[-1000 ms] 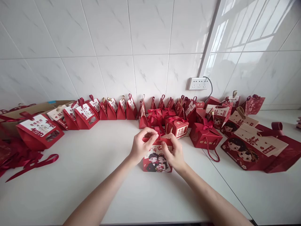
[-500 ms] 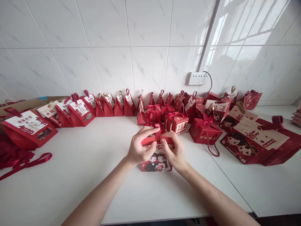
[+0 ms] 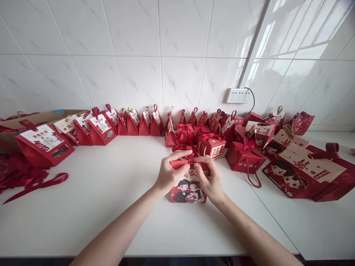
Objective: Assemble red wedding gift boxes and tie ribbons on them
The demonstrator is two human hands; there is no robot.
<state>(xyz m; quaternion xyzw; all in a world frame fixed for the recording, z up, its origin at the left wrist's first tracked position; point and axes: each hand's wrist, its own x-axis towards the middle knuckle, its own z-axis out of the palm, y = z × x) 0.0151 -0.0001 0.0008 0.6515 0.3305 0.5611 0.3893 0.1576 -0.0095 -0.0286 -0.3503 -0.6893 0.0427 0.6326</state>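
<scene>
Upright on the white table stands a small red gift box (image 3: 188, 190) with a cartoon couple printed on its front. My left hand (image 3: 172, 170) pinches the left part of its top edge, thumb in front and fingers behind. On the right part of that edge, my right hand (image 3: 210, 175) closes with thumb and forefinger. A dark red ribbon (image 3: 190, 157) rises from the top between both hands. The fingertips cover much of the upper edge. Just behind are a cube-shaped red box (image 3: 213, 145) and other boxes with ribbon bows.
Red peaked boxes line the tiled wall; a larger one (image 3: 44, 144) stands at left beside loose red ribbon (image 3: 50, 183). A cardboard box (image 3: 8, 125) is behind it. At right are a corded box (image 3: 245, 157) and bigger gift bags (image 3: 299, 173). A power strip (image 3: 237, 95) hangs on the wall.
The view has shifted slightly, so the scene sits a little further right. Both hands keep their grip on the box top, and more of the printed lettering shows between them.
</scene>
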